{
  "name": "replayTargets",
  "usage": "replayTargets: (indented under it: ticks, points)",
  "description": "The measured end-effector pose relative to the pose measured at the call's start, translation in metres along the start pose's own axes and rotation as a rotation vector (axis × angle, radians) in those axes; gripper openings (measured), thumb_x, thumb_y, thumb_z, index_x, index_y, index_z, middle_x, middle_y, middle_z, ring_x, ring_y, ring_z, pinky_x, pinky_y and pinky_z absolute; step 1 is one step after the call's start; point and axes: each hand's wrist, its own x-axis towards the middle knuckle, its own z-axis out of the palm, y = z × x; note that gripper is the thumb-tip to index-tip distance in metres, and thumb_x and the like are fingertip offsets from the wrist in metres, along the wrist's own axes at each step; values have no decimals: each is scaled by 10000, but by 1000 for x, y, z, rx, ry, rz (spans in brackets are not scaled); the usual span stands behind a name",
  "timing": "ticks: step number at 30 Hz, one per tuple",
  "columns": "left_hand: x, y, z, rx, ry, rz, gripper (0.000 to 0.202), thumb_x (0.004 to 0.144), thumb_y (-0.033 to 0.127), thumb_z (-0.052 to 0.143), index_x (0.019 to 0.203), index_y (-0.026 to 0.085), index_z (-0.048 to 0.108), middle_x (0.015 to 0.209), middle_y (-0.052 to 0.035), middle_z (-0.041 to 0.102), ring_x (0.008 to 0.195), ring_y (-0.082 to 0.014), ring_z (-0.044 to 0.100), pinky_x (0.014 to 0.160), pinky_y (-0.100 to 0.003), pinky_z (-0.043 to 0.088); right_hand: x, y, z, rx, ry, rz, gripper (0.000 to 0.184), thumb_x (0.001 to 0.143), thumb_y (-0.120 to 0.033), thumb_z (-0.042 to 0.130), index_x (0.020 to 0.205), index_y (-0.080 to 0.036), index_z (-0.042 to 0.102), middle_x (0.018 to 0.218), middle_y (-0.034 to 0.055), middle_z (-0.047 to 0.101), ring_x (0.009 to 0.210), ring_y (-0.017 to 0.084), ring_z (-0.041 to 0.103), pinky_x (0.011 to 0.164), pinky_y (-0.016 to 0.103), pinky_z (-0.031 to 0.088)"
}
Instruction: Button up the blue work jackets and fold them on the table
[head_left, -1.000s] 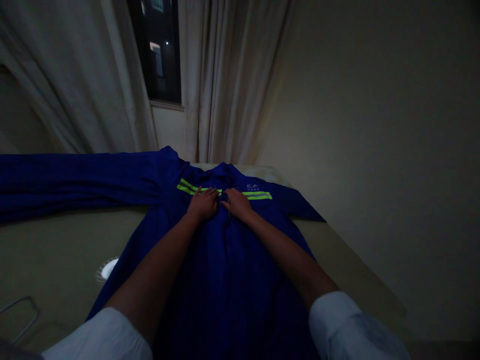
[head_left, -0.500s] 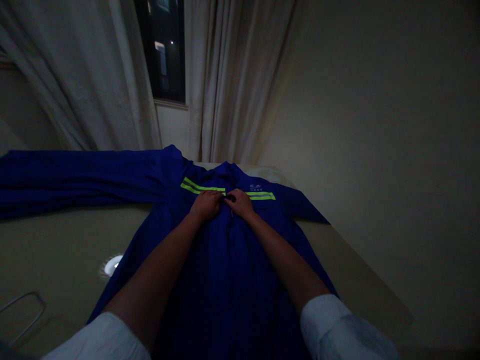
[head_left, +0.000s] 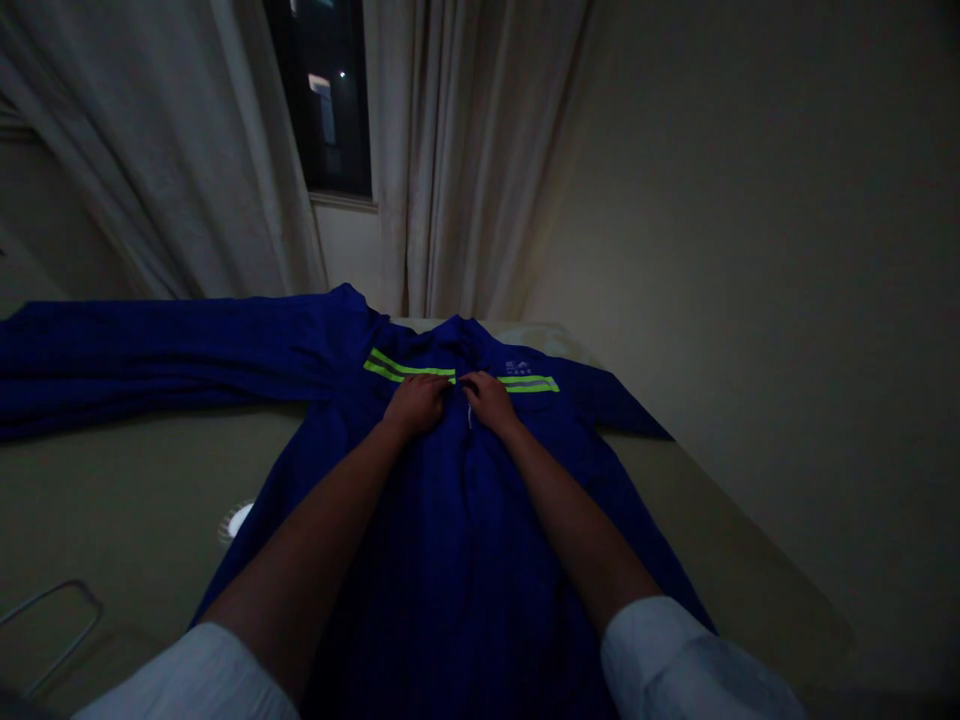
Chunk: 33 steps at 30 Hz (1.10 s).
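A blue work jacket (head_left: 420,560) with yellow-green reflective strips lies spread out, front up, its collar at the far end. My left hand (head_left: 418,403) is at the chest beside the front opening, its fingers closed on the jacket's edge at the left strip. Just across the opening, my right hand (head_left: 490,402) has its fingers curled at the other edge, thumb and forefinger pinching near the right strip. The fingertips of both hands nearly meet. A small pale strip shows below my right fingers. What lies under the fingertips is too dark to make out.
The jacket rests on a pale, bed-like surface (head_left: 150,480). A bent wire, perhaps a hanger (head_left: 94,610), lies at lower left, and a bright round object (head_left: 241,518) sits by the jacket's side. Curtains (head_left: 480,150) and a dark window stand behind, a wall (head_left: 750,250) at right.
My right hand has shifted slightly right, and the dark bit of cloth edge between the hands no longer shows. The pale strip below my right fingers shows more. The view has shifted slightly.
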Motion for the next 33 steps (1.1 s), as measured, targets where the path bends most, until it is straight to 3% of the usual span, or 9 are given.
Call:
replayTargets:
  ticks: [6,14,19,25,33]
  points:
    - [0,0,0,2,-3,6,515,904,169,464,1369,201,684,1448,-80,668,1332,-256,604,1192,-400,402,0,-2,0,-27,-29,-29,225,1008,-302,670,1195,-187,720,1120,68,723,1049,185,669,933,282,492]
    - [0,1,1,25,-10,20,532,904,165,459,1395,179,664,1461,-80,660,1338,-263,600,1188,-409,405,-1,-10,-1,-157,2,88,290,1101,-236,441,1243,-205,692,1207,88,736,1109,207,669,978,299,466]
    - [-1,1,2,40,-22,42,560,916,181,470,1452,228,623,1516,-54,618,1374,-271,572,1182,-447,407,-2,-10,-1,-183,3,88,286,1101,-237,426,1217,-187,683,1207,101,704,1120,213,644,973,294,464]
    - [-1,2,1,37,-39,95,543,929,201,469,1441,270,637,1527,-21,610,1401,-256,547,1196,-447,387,-3,-12,2,-250,-7,82,295,1077,-208,443,1308,-225,625,1238,100,672,1115,239,626,937,323,476]
    - [-1,3,1,30,-28,100,534,939,202,464,1440,254,641,1515,-43,619,1388,-251,561,1192,-440,396,-4,-14,0,-280,-19,50,257,1079,-264,456,1206,-228,676,1205,92,663,1082,232,626,893,311,475]
